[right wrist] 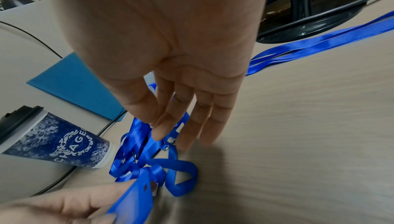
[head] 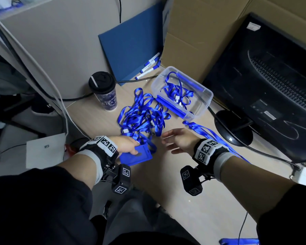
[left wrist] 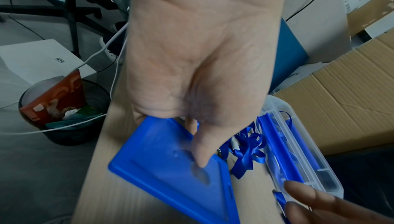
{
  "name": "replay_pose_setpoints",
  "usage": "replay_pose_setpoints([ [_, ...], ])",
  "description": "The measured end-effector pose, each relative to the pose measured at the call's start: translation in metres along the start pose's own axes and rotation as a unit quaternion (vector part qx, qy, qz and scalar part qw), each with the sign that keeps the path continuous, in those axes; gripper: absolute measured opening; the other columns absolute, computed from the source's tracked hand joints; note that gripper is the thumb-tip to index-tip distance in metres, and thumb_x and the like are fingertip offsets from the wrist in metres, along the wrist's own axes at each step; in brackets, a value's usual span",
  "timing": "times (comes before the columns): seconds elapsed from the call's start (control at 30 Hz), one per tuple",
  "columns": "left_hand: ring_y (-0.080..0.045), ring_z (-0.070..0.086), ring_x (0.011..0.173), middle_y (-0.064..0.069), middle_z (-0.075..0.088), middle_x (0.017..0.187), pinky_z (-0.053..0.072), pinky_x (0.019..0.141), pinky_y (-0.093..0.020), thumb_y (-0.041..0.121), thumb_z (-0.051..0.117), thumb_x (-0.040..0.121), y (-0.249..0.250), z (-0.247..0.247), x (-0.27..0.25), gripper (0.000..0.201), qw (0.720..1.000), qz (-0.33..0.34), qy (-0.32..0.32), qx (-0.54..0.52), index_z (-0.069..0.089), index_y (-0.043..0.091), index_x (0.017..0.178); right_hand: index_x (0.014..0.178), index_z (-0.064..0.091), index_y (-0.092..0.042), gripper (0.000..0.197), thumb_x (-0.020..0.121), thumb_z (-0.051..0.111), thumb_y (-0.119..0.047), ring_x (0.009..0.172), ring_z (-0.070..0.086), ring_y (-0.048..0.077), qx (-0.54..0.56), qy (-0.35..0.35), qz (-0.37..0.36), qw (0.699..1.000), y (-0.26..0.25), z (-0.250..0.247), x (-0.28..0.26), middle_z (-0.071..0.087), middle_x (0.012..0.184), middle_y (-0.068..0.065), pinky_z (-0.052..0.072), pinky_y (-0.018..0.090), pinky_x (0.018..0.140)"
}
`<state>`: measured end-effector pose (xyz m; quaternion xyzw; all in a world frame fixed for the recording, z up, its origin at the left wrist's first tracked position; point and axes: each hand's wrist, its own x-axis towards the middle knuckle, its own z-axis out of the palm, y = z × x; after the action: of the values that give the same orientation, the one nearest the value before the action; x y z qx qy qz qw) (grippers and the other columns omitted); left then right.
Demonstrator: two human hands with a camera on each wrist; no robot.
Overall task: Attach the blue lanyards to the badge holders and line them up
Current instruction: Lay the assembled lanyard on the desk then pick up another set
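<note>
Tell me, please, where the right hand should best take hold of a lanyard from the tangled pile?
Probably at the metal clip just beyond the right hand, coming from above: it lies exposed at the near edge of the lanyard pile, and the clip is what joins the badge holder.

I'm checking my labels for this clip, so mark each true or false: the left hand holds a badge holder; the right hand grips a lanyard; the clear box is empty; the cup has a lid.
1. The left hand holds a blue badge holder: true.
2. The right hand grips a lanyard: false, it is open above the lanyard pile.
3. The clear plastic box is empty: false, it holds lanyards.
4. The coffee cup has a black lid: true.
</note>
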<state>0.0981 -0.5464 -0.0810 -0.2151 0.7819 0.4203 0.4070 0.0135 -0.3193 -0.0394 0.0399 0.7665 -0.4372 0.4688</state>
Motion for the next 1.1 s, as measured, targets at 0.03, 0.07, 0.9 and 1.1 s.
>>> replay_pose_setpoints([
  [0.03,-0.022,0.054,0.117,-0.003,0.055,0.122,0.044,0.111,-0.043,0.007,0.069,0.09,0.001,0.0,0.002,0.034,1.0,0.004,0.005,-0.015,0.054,0.037,0.086,0.109,0.071,-0.016,0.023,0.086,0.071,-0.012,0.083,0.065,0.021,-0.001,-0.002,0.0,1.0,0.001,0.0,-0.001,0.069,0.097,0.005,0.053,0.033,0.074],
  [0.07,-0.022,0.054,0.116,-0.003,0.054,0.121,0.044,0.111,-0.043,0.006,0.069,0.089,0.002,0.001,0.004,0.035,1.0,0.011,0.009,-0.025,0.054,0.037,0.085,0.109,0.071,-0.016,0.023,0.086,0.071,-0.012,0.083,0.065,0.021,-0.001,-0.003,-0.001,1.0,0.002,0.0,-0.001,0.069,0.096,0.004,0.053,0.033,0.073],
  [0.9,-0.028,0.067,0.108,-0.019,0.069,0.119,0.052,0.099,-0.037,-0.015,0.049,0.093,0.071,-0.081,-0.079,0.041,0.977,0.121,-0.099,-0.144,0.065,0.0,0.127,0.131,0.057,-0.02,0.058,0.082,0.07,0.009,0.085,0.066,0.011,-0.113,0.031,-0.23,0.966,-0.063,-0.007,-0.048,0.061,0.121,-0.008,0.055,0.016,0.073],
  [1.1,-0.03,0.062,0.114,-0.02,0.064,0.129,0.046,0.106,-0.042,-0.008,0.053,0.09,0.123,-0.105,-0.135,0.047,0.943,0.227,-0.163,-0.183,0.054,-0.006,0.136,0.12,0.066,-0.03,0.046,0.08,0.083,-0.015,0.107,0.068,0.016,-0.151,-0.032,-0.293,0.943,-0.103,-0.002,-0.063,0.072,0.117,0.0,0.056,0.029,0.093],
])
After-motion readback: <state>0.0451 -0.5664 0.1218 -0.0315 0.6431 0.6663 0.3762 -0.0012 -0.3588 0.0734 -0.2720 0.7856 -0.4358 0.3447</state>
